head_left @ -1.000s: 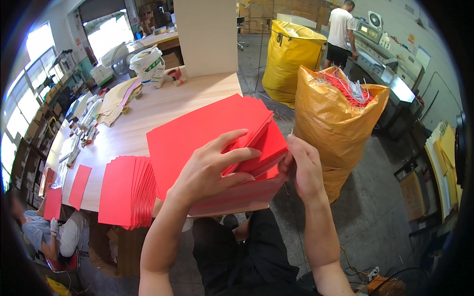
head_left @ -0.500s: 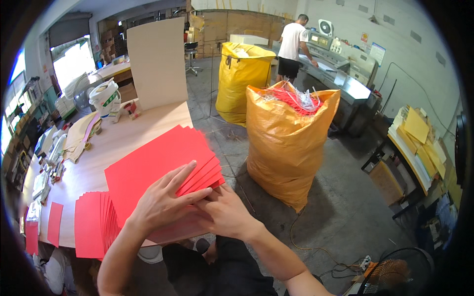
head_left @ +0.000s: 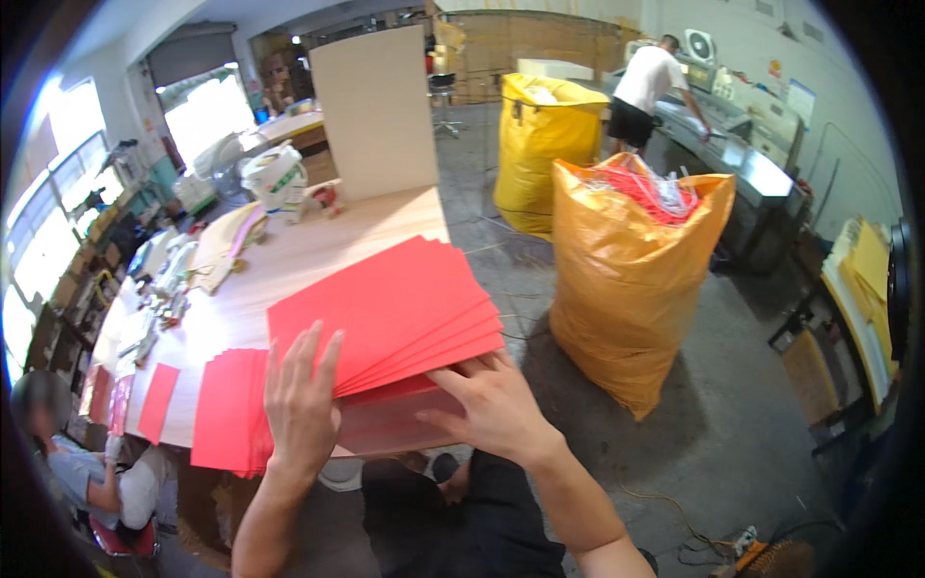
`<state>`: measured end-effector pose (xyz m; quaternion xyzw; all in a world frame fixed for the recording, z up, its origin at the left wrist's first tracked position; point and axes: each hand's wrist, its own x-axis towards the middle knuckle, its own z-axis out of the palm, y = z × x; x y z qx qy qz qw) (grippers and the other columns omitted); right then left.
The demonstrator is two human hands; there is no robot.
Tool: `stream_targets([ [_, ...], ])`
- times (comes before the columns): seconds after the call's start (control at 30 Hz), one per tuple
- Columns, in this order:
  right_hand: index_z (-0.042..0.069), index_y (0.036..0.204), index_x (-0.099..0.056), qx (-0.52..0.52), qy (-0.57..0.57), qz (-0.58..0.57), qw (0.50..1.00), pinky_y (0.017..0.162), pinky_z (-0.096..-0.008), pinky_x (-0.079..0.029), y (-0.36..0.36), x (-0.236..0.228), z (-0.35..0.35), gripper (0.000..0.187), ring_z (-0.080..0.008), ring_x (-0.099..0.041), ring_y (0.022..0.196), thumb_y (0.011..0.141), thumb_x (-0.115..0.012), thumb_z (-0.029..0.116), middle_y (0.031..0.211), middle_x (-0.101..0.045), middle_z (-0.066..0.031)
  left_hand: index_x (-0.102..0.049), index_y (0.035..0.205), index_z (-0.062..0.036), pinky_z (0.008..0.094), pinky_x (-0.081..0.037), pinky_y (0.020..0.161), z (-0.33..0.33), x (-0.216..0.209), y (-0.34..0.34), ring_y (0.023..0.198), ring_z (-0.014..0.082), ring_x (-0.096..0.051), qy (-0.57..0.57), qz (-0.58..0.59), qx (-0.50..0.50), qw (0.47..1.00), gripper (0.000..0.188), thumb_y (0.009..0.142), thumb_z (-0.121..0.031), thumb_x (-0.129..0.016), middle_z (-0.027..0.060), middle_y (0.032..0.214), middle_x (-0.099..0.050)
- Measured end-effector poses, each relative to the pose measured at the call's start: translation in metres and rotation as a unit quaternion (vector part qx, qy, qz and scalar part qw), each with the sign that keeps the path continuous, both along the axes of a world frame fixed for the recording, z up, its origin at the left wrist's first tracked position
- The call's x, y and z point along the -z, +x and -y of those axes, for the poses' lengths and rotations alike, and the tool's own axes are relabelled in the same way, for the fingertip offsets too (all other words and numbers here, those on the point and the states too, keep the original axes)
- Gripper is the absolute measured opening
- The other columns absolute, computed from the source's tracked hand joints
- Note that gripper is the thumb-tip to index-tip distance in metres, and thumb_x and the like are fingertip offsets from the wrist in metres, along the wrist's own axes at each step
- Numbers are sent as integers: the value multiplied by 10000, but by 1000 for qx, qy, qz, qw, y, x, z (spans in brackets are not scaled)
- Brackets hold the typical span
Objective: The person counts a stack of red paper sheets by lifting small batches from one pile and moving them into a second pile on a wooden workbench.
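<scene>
A fanned stack of red sheets (head_left: 385,299) lies on the wooden table in front of me. My left hand (head_left: 303,405) is open at the stack's near left corner, its fingers spread and pointing up over the edge. Under the near right edge of the sheets, the fingers of my right hand (head_left: 496,405) reach in, partly hidden; its thumb is stretched apart to the left. Beside my left wrist stands a second batch of overlapping red pieces (head_left: 226,414). A single narrow red strip (head_left: 158,403) lies further left.
A tall pale board (head_left: 376,111) and a white bucket (head_left: 277,181) stand on the table's far side. To the right are an orange sack (head_left: 631,289) of scraps and a yellow sack (head_left: 544,159). One person (head_left: 650,87) works at a machine; another (head_left: 87,482) sits lower left.
My left hand has come off the top of the sheets to their left corner. My right hand's thumb has spread away. The view has swung left, bringing the seated person into sight.
</scene>
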<state>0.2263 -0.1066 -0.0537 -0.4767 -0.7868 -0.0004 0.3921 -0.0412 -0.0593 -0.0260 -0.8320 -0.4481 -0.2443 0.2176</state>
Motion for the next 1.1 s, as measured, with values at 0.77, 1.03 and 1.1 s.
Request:
stream_targets([
  [0.77,149,997,-823,62,112,75,989,1000,-462,-467,-12,49,-16,316,-276,-688,1081,737,-879,320,1077,-763,-48,-485,1523,7,502,-589,1047,80,59,-55,1304,268,-675,-465,784,224,345,477,1145,-277,-557,147,1454,-651],
  [1.03,31,1089,-795,86,117,71,987,1123,-585,-429,-12,43,-8,412,-418,-658,1227,827,-808,348,1210,-754,-166,-532,1518,56,401,-537,1145,80,34,-52,1334,233,-665,-528,763,122,352,454,1090,-68,-622,146,1468,-664],
  [1.1,14,1157,-774,79,116,93,986,1146,-581,-421,-12,42,-9,438,-418,-644,1279,870,-783,345,1281,-738,-176,-544,1512,54,393,-543,1136,91,36,-79,1325,229,-670,-523,768,101,356,448,1088,-64,-624,147,1460,-670],
])
